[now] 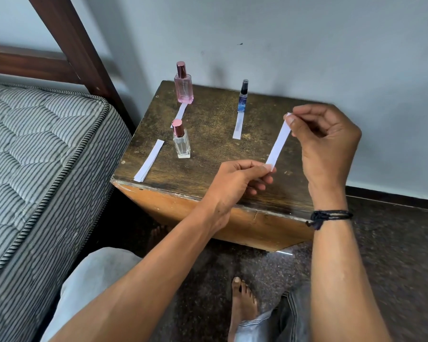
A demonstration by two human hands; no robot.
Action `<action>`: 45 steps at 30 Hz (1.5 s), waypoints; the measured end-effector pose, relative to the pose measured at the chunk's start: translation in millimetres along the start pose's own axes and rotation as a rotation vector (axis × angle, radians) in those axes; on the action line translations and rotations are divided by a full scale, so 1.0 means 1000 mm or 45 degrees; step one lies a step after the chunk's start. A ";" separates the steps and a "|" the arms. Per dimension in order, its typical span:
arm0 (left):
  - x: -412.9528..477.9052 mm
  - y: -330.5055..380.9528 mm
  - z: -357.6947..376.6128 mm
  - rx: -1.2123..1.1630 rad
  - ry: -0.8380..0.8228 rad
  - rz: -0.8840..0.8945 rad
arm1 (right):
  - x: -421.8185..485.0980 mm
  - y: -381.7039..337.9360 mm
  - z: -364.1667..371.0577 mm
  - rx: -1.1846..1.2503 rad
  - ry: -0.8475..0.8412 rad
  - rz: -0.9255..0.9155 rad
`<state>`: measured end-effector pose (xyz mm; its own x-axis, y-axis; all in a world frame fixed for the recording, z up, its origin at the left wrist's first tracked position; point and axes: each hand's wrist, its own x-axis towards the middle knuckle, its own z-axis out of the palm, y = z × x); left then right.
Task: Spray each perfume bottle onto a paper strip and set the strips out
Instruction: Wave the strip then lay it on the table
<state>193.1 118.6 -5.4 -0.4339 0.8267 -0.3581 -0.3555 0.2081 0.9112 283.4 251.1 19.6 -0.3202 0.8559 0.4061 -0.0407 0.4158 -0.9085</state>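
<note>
Between the two hands, over the wooden table [208,159]: a white paper strip [278,141], held slantwise, pinched at the near end by thumb and forefinger of the left hand [235,181] and at the far end by the curled fingertips of the right hand [326,141]. Touching the tabletop or clear of it, impossible to tell. Left of the left hand and a little beyond it, upright and apart, a clear bottle [181,144] with a rose cap. Further left, a small stack of strips [150,160] flat by the table edge. Well beyond the left hand, toward the wall, a pink bottle [183,87] standing on the end of a second strip [181,112]. Left of the right hand, a slim blue spray bottle [243,98], with a third strip [238,127] laid from its base toward the hands. On the right wrist, a dark cord band [329,215].
</note>
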 end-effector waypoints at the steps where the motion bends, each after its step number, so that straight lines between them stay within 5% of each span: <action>1: 0.000 -0.001 0.001 0.037 0.002 -0.009 | 0.000 0.004 0.000 -0.008 -0.006 0.021; 6: 0.004 -0.004 0.006 0.310 0.031 -0.072 | 0.001 0.027 -0.006 -0.081 -0.073 0.076; 12: 0.002 -0.006 0.009 0.979 0.235 0.050 | 0.010 0.058 -0.018 -0.131 -0.105 0.181; 26: 0.006 -0.011 0.005 1.120 0.162 0.184 | 0.075 0.104 -0.041 -0.416 -0.263 0.271; 45: 0.010 -0.007 -0.002 1.080 0.067 0.173 | 0.093 0.117 -0.036 -0.572 -0.200 0.230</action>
<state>189.4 124.4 -15.7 -0.4733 0.8517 -0.2248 0.4319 0.4468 0.7835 282.8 390.4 -45.9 -0.4247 0.8840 0.1955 0.4283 0.3864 -0.8168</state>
